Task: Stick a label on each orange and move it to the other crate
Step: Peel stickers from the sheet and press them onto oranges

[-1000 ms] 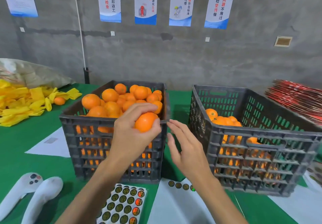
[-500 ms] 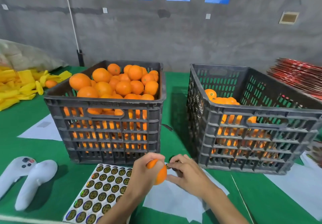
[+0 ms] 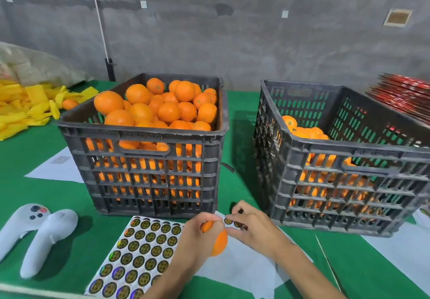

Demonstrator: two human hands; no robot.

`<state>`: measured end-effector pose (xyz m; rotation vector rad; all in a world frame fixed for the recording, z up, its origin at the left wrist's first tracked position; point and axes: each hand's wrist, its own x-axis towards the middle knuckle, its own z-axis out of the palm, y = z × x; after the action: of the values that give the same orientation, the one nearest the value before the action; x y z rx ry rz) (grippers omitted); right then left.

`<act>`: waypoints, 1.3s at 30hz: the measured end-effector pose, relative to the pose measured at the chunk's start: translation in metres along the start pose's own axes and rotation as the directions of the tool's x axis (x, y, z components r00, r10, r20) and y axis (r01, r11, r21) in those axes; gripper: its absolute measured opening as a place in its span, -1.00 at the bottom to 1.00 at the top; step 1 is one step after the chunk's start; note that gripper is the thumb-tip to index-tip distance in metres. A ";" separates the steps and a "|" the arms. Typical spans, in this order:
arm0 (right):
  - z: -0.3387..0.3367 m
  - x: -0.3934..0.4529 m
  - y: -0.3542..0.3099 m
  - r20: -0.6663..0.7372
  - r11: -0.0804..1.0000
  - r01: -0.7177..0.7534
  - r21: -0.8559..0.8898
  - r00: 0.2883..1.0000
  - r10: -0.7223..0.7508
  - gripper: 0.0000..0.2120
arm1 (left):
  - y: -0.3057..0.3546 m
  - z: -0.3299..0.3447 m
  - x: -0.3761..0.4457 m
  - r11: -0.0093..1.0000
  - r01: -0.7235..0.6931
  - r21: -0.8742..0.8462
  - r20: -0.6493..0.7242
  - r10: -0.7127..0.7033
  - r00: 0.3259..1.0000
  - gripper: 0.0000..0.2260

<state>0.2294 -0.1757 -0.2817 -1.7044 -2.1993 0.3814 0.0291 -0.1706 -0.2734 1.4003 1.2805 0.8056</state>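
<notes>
My left hand (image 3: 197, 231) grips an orange (image 3: 218, 243) low over the table, in front of the two crates. My right hand (image 3: 250, 226) is right beside it, its fingertips pinching at a round label (image 3: 228, 221) on a white backing sheet (image 3: 244, 266). A full sheet of round holographic labels (image 3: 137, 259) lies to the left of my hands. The left black crate (image 3: 144, 135) is heaped with oranges (image 3: 167, 110). The right black crate (image 3: 349, 154) holds a lower layer of oranges (image 3: 302, 131).
Two white controllers (image 3: 35, 233) lie at the front left on the green table (image 3: 244, 112). Yellow wrappers (image 3: 25, 105) and a loose orange (image 3: 69, 104) sit at the far left. A stack of red sheets (image 3: 404, 94) lies at the far right. White paper (image 3: 58, 166) lies beside the left crate.
My left hand carried the orange from above the left crate down to the table front. My right hand followed and came onto the label sheet. The view tilted downward.
</notes>
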 end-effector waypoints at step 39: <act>-0.119 -0.033 -0.107 -0.624 0.931 0.235 -0.281 0.693 -0.363 -0.39 | 0.155 -0.025 -0.019 0.866 -0.292 -0.406 -0.082 0.284 0.955 -0.66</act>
<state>0.1923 -0.2329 -0.1328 -1.2288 -1.9207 -0.4747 0.0444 -0.1674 -0.1161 1.2469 0.8512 1.2198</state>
